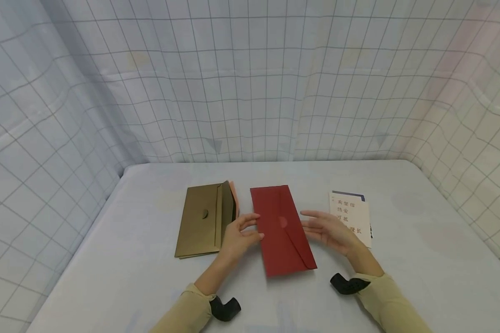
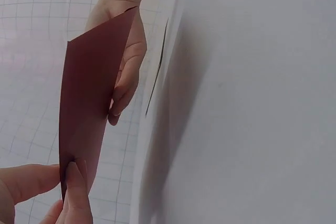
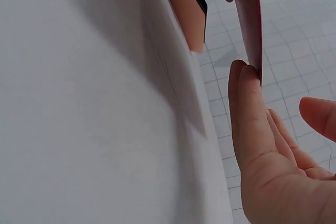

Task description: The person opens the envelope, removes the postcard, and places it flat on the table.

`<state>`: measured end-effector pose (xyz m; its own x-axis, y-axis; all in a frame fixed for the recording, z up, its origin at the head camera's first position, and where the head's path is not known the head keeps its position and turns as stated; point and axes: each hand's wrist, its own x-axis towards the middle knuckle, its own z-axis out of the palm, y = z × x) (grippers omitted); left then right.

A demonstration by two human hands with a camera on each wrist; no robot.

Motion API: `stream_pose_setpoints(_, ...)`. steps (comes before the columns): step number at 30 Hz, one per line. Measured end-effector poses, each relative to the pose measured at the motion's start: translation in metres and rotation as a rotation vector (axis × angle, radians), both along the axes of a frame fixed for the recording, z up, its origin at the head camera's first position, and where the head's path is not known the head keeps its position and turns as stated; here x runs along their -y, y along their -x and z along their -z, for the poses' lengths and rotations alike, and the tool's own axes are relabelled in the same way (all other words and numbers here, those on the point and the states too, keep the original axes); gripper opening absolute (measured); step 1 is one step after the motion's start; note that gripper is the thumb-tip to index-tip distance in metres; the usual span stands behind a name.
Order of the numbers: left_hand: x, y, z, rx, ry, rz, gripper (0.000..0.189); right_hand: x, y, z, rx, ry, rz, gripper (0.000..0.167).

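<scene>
A long red envelope [image 1: 271, 245], its flap shut, is held raised over the table between both hands, and the left wrist view shows its plain underside [image 2: 89, 87] with a shadow on the cloth. My left hand [image 1: 238, 236] pinches the envelope's left edge between thumb and fingers. At the opposite edge is my right hand [image 1: 331, 231], thumb apart. In the right wrist view, the right fingers [image 3: 252, 103] are straight, their tips against the envelope's edge and underside.
To the left lie gold envelopes [image 1: 196, 219], the top one with its flap lifted and a pinkish-orange piece [image 1: 234, 194] showing behind. Printed cards [image 1: 350, 208] with Chinese characters lie stacked on the right, partly behind the right hand. A white cloth [image 1: 121, 286] covers the table; gridded curtains [image 1: 250, 92] surround it.
</scene>
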<state>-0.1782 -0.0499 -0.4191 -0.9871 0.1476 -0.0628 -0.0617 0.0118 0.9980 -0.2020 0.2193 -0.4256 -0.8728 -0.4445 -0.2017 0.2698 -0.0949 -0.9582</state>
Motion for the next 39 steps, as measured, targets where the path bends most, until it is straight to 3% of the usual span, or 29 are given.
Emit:
stream_pose_setpoints(11,-0.005,-0.004,0.0,0.0,0.008,0.041,0.046,0.008,-0.003,-0.002,-0.055,0.02,-0.025,0.041)
stream_pose_setpoints(20,-0.01,-0.011,0.002,-0.04,0.025,0.02,0.048,0.017,-0.007,0.003,-0.072,-0.169,0.046,0.048)
stream_pose_setpoints(29,-0.017,-0.015,0.003,-0.09,0.003,-0.026,0.047,0.026,-0.01,0.004,-0.109,-0.233,0.077,0.059)
stream_pose_setpoints(39,-0.019,-0.018,0.002,-0.097,-0.017,-0.034,0.047,0.03,-0.011,0.007,-0.262,-0.354,0.069,0.06)
